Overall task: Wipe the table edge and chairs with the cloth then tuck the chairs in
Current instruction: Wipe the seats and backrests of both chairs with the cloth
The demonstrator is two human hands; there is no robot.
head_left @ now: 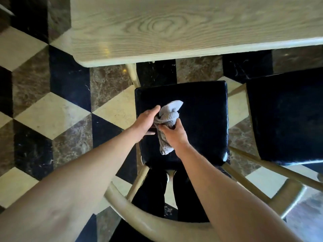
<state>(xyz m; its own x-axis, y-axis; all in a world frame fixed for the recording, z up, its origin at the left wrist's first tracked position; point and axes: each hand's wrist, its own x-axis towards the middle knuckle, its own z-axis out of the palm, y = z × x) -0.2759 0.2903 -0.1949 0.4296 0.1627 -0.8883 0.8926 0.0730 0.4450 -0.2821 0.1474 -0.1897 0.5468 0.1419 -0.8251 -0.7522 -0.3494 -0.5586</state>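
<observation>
Over the chair seat (pixel 201 109), left of its middle, both hands bunch the cloth (pixel 167 119): left hand (pixel 146 119) cups it, right hand (pixel 174 133) grips it, long axis running toward the table (pixel 174 28).

Left arm: bare, extended from 7 o'clock toward centre; left hand (pixel 146 119) palm down, fingers curved at the cloth (pixel 167 119). Right arm: bare, extended from 5 o'clock; right hand (pixel 174 132) fingers curled, gripping the cloth.

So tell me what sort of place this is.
Probably a dining room: a wooden table, padded chairs pulled out from it, and a polished patterned marble floor.
</observation>
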